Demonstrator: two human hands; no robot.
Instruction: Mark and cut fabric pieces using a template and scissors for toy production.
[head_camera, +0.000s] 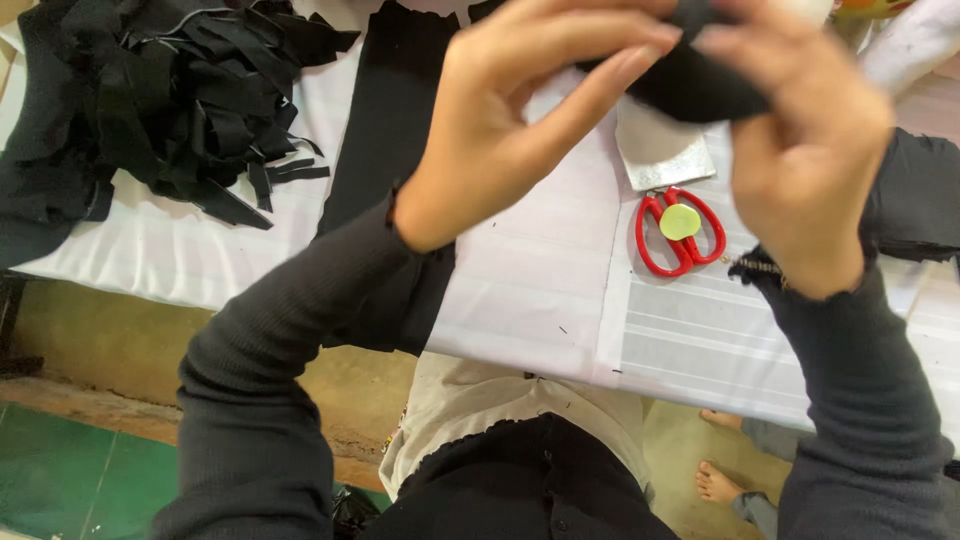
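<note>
Two hands hold a piece of black fabric up above a white-covered bench.

The left hand (500, 130) pinches one end of the black fabric piece (690, 80) between thumb and fingertips; the right hand (800, 150) closes around its other end (partly cut off by the frame's top edge). Below on the bench (540, 290) lie red scissors (680, 232), and a pile of black strips (170, 90) sits far left.

Black knit fabric piece (700, 85) pinched between both hands; dark grey ribbed sleeves (290, 340) below the grip. Just under it — red-handled metal scissors (680, 232) bearing a yellow-green round disc (680, 222). White, faintly striped table cloth (540, 290) beneath; heap of black fabric strips (180, 90) well left — uniformly dark.
</note>
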